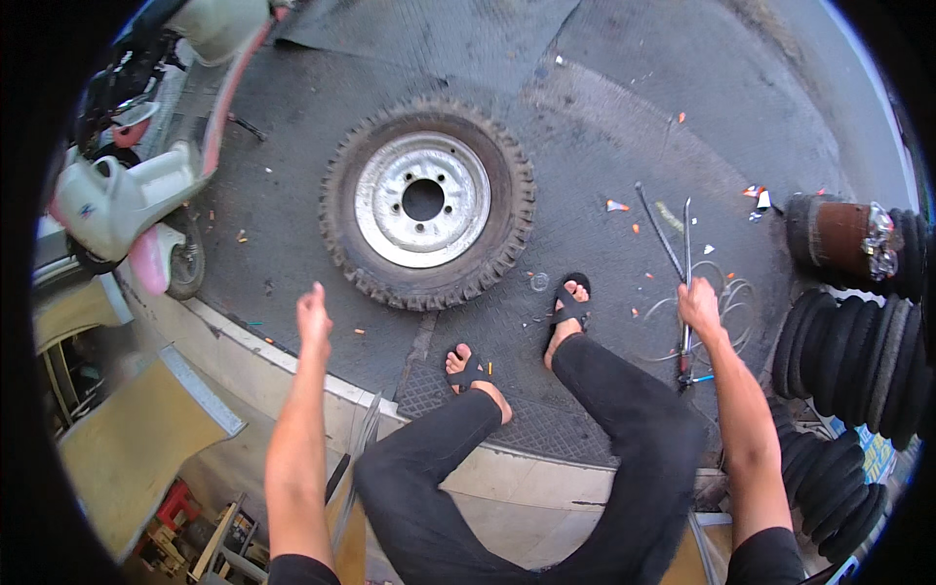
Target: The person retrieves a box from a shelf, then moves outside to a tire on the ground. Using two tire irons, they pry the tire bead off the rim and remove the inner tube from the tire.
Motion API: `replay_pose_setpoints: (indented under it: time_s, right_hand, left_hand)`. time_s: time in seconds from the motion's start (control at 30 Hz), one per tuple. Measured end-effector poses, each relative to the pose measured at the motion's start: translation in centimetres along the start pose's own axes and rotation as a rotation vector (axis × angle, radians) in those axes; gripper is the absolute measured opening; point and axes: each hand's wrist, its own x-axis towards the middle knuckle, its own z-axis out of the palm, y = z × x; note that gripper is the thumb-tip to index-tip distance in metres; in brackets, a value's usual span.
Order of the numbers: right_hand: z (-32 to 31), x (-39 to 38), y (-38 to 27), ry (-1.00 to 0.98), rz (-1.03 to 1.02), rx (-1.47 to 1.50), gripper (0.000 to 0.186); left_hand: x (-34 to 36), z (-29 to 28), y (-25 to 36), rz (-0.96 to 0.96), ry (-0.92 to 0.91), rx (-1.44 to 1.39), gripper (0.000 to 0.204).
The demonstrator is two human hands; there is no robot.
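Observation:
My right hand [699,307] is closed around a long thin metal bar [687,239], right of my feet. A second, darker bar [659,229] slants down to the same hand; whether the fingers also hold it I cannot tell. Just below the hand lies a tool with a red part [683,364] and a blue end. My left hand [314,320], seen edge-on, is raised in the air with nothing visible in it and the fingers loosely out. Ahead, a knobby tyre on a silver steel wheel rim [370,210] lies flat on the ground, apart from both hands.
A thin clear hose [746,327] lies coiled beside my right hand. Stacked tyres [843,351] and a brown drum [838,239] line the right side. A white and pink scooter [136,200] stands at left. Litter dots the ground; a pale ledge [244,346] runs near my legs.

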Motion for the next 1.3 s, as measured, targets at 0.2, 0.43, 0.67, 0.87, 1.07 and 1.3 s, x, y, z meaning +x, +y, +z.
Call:
replay_pose_setpoints:
  time_s: [0.2, 0.43, 0.67, 0.87, 1.07, 1.3]
  right_hand:
    - [12.6, 11.0, 1.7, -0.057, 0.093, 0.005, 0.035]
    - [17.4, 12.1, 3.9, -0.077, 0.214, 0.189, 0.038]
    - [14.7, 7.4, -0.4, 0.019, 0.315, 0.157, 0.032]
    - [6.8, 4.7, -10.0, 0.066, 0.32, 0.06, 0.038]
    - [-1.8, 2.0, -18.6, 0.087, 0.306, 0.232, 0.037]
    - [-6.8, 2.7, -26.3, -0.147, 0.188, 0.425, 0.033]
  left_hand:
    - [15.2, 6.9, 3.2, 0.01, -0.072, -0.141, 0.11]
    - [17.8, 11.0, 4.5, 0.0, 0.169, -0.142, 0.126]
    - [13.5, 9.8, 2.9, 0.008, 0.095, -0.092, 0.135]
    - [7.8, 17.6, 0.3, -0.118, 0.174, -0.142, 0.104]
    - [6.5, 19.9, 2.2, -0.243, 0.561, 0.102, 0.1]
    - [8.5, 20.1, 1.8, -0.398, 0.536, -0.181, 0.1]
